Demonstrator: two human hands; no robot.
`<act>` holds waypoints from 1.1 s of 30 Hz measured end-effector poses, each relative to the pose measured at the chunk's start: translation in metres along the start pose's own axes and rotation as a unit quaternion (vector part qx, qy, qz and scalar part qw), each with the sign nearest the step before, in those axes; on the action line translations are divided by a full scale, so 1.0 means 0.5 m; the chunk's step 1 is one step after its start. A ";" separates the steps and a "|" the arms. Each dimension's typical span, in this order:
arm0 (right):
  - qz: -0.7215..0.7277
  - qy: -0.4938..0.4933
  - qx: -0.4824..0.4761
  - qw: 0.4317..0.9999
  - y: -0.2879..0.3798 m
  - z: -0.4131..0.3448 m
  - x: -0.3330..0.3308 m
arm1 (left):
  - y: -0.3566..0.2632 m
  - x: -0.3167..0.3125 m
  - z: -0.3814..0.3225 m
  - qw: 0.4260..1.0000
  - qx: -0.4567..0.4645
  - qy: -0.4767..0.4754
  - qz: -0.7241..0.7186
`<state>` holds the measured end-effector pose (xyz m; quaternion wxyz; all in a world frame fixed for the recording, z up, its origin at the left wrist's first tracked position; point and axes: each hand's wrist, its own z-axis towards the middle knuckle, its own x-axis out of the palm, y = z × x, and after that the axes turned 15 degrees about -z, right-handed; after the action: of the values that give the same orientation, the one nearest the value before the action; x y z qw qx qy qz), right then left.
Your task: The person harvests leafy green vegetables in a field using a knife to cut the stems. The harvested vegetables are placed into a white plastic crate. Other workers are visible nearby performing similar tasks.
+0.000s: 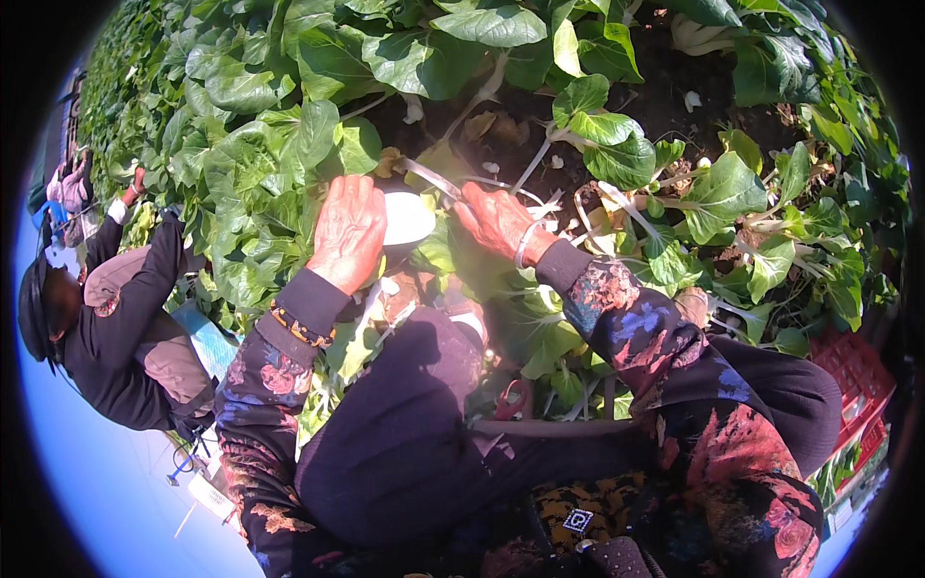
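My left hand (350, 231) is closed around a leafy head of bok choy (253, 173). Its broad green leaves spread to the left, and its thick base (409, 218) glares bright white beside my fingers. My right hand (498, 220) is just right of that base, fingers curled around a narrow pale blade (433, 178), seemingly a knife's, which points up and left. The handle is hidden in my palm. Loose pale stalks and trimmed leaves (538, 332) lie below and around my right hand.
Dense leafy plants (412, 54) grow ahead, with dark soil (672, 108) between them. Cut greens (723, 195) lie to the right, near a red plastic crate (856, 390). A red looped thing (512, 401) lies by my knees. A co-worker (130, 325) crouches at the left.
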<state>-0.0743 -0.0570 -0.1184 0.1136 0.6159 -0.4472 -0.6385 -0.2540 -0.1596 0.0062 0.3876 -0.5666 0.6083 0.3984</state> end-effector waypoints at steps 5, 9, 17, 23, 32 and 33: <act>-0.011 0.063 0.018 0.998 0.083 0.036 0.019 | 0.077 0.053 -0.041 0.969 -0.170 0.179 -0.029; -0.043 0.057 0.064 0.995 0.116 0.098 0.074 | 0.114 0.081 -0.068 0.986 -0.131 0.100 0.004; -0.059 0.106 0.073 0.990 0.108 0.168 0.190 | 0.161 0.108 -0.066 0.981 -0.168 0.069 -0.061; -0.022 0.137 0.062 0.988 0.107 0.202 0.255 | 0.176 0.117 -0.071 0.963 -0.217 0.154 -0.047; -0.207 0.241 -0.117 0.941 0.095 0.148 0.168 | 0.147 0.136 -0.082 0.985 -0.131 0.095 0.058; -0.157 0.201 -0.029 0.967 0.101 0.132 0.149 | 0.143 0.135 -0.084 0.982 -0.141 0.114 0.058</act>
<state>-0.1695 -0.1096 -0.1440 0.1166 0.7905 -0.2944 -0.5242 -0.3304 -0.2212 -0.0369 0.2080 -0.6212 0.6179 0.4348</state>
